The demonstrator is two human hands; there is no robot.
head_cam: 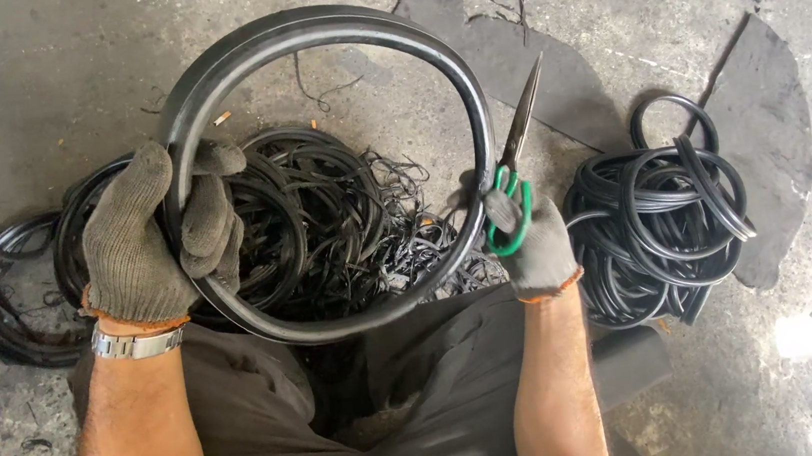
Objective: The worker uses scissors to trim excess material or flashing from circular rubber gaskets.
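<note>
My left hand (150, 235), in a grey knit glove, grips the left side of a large black rubber ring (325, 27) that I hold up over my lap. My right hand (527, 235), also gloved, holds green-handled scissors (518, 161) with the closed blades pointing up and away, just outside the ring's right edge. A metal watch sits on my left wrist.
A pile of thin black rubber strips and loops (324, 216) lies on the concrete floor behind the ring. A bundle of coiled black rubber cords (656, 217) sits to the right. More black loops (10, 290) lie at the left. Flat dark sheets (760, 100) lie on the floor.
</note>
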